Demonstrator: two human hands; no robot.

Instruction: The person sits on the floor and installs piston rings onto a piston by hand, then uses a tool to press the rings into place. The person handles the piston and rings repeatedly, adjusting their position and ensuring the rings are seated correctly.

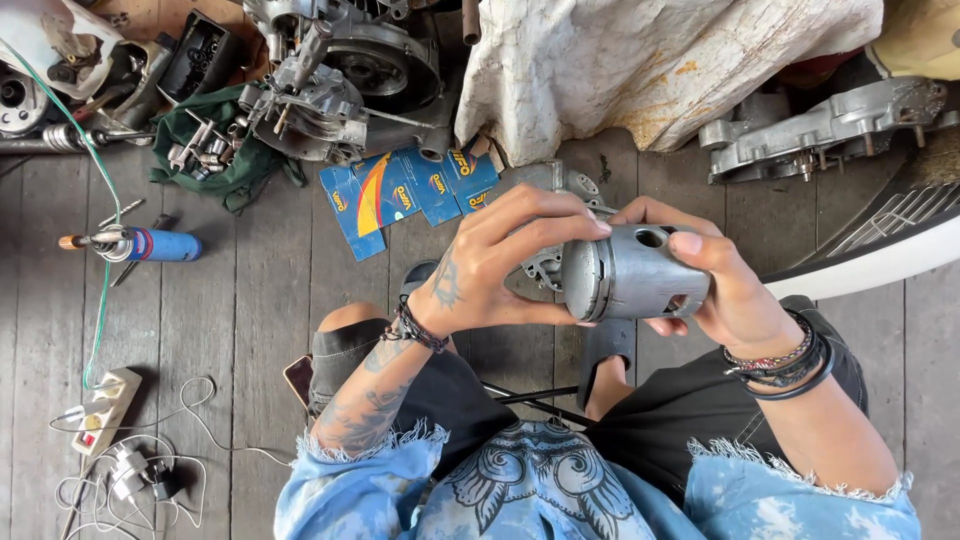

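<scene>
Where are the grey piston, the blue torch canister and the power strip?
grey piston [640, 275]: head view, on its side wall.
blue torch canister [165, 245]: head view, on its blue body.
power strip [105, 408]: head view, on its top face.

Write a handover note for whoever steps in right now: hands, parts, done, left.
Left hand: fingers curled over the crown end of the piston, at its ring grooves.
Right hand: grips the piston's skirt end, thumb on top.
Piston is held sideways above the lap.
Engine case and blue boxes lie on the plank floor ahead; torch to the left.
Done: piston out, in hand.
Left: piston not yet fitted anywhere.
</scene>
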